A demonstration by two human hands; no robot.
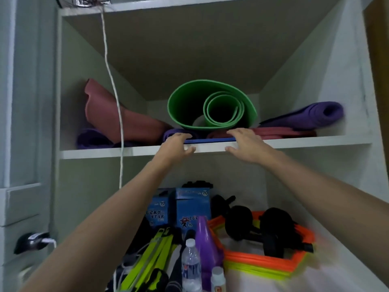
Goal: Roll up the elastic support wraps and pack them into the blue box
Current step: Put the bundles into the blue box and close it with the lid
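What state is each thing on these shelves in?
left hand, rests on blue flat item
right hand, rests on blue flat item
green mat, loosely rolled, lying
purple mat, partly unrolled
blue boxes, standing side by side
water bottle, capped, upright

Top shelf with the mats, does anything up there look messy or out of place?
Yes. The green mat is rolled loosely, its coil gaping open. The pink mat on the left slumps, crumpled rather than rolled, and a white cord hangs down across the front of the shelf.
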